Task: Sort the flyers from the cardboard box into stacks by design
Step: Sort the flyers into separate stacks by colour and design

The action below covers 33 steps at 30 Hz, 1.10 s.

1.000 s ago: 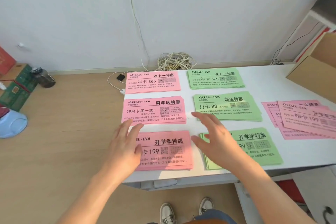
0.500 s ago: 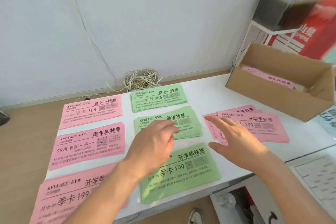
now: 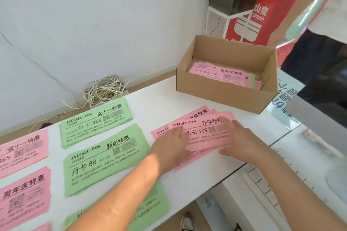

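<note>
Left of the left hand (image 3: 170, 142), sorted stacks (image 3: 105, 157) are laid out. A loose pink pile (image 3: 202, 133) is pressed under it and the right hand (image 3: 242, 140), both flat-fingered. Beyond them, flyers (image 3: 221, 73) are left unsorted in the cardboard box (image 3: 216, 95).

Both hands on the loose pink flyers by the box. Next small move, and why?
Probably lift the top pink flyer clear. The left hand and right hand lie flat on its two ends, and the pink flyer beneath carries a different heading, so the two likely belong in separate stacks.
</note>
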Tool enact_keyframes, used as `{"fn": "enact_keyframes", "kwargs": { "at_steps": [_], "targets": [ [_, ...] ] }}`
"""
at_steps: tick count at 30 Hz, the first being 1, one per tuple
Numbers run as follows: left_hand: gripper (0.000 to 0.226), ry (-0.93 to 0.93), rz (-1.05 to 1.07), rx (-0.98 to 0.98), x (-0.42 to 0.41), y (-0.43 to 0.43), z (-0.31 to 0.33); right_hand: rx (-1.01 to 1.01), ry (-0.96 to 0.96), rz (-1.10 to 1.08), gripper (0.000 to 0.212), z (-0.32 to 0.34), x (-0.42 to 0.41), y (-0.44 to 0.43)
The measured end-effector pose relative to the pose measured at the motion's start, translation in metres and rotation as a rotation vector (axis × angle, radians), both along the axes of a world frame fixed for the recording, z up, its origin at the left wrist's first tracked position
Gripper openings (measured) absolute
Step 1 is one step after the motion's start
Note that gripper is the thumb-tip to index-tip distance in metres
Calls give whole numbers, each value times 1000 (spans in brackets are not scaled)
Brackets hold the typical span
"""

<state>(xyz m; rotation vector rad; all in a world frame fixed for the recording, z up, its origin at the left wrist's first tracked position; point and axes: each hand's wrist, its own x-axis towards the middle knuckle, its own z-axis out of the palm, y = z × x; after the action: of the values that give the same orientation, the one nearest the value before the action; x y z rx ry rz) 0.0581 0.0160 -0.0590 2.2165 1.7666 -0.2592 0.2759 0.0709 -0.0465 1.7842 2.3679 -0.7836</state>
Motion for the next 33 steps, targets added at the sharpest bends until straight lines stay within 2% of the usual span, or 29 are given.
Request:
{"fn": "enact_keyframes", "kwargs": {
  "at_steps": [2,5,9,13,17,19,21,23,24,25,27,28,31,33],
  "targets": [
    [51,44,-57,25,-3,2,-7,30,-14,2,95,-7,6,3],
    [20,3,-113,155,-10,2,-7,23,134,-72,86,-10,13,8],
    [20,-219,144,188,-15,10,-2,-57,442,-317,77,-10,20,16],
    [17,-528,459,144,-24,14,-3,-4,464,-392,64,-14,20,21],
    [13,-548,492,211,-28,13,-8,32,319,-319,75,-17,15,24],
    [13,-580,450,238,-27,12,-9,18,293,-339,79,-18,12,24],
    [37,-528,319,265,-28,9,-6,17,265,-352,80,-17,10,23],
    [68,-367,144,290,-29,7,-6,59,138,-284,83,-13,8,21],
    [73,-271,41,318,-28,6,-9,78,83,-245,86,-12,6,19],
    [67,-197,-57,336,-27,5,-11,83,55,-218,89,-11,4,17],
    [37,-142,-195,357,-24,2,-14,74,57,-185,93,-10,1,14],
    [34,-123,-222,358,-24,1,-16,64,61,-166,97,-9,0,13],
    [52,-114,-232,342,-24,0,-21,1,19,-67,102,-8,-1,11],
    [48,-84,-236,349,-22,3,-19,5,-6,-11,88,-9,0,11]
  ]
}}
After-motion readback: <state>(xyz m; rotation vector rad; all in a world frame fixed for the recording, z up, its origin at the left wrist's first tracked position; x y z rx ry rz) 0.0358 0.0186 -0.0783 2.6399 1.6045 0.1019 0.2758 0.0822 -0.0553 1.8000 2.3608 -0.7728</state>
